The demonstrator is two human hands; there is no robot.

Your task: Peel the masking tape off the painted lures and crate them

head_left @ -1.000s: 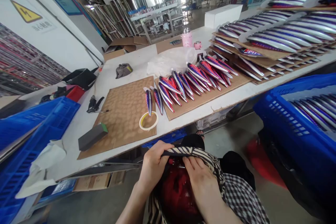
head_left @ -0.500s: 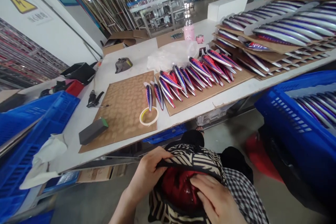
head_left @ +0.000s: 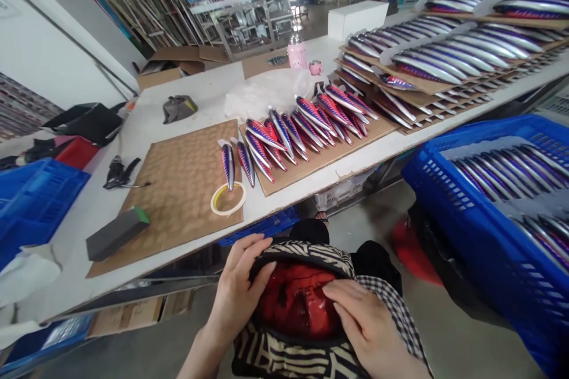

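A black-and-cream patterned fabric bag (head_left: 293, 358) is held at my lap, its mouth spread so the glossy red lining (head_left: 297, 302) shows. My left hand (head_left: 240, 278) is closed on the left part of the rim, fingers outside and thumb over the edge. At the right side of the mouth, my right hand (head_left: 367, 317) is closed over the rim with its fingertips against the lining. No separate object can be made out in the bag; its bottom is dark.
On the table (head_left: 71, 260), fishing lures (head_left: 306, 130) lie on cardboard beside a tape roll (head_left: 228, 199), a grey block (head_left: 116, 234) and a pink thermos (head_left: 296, 53). More lures are stacked on cardboard at right. A blue crate (head_left: 448, 189) of lures stands right.
The view has swung right, showing more of the blue crate. My left hand has shifted its fingers along the rim, and the bag's mouth is wider, with more red lining showing.
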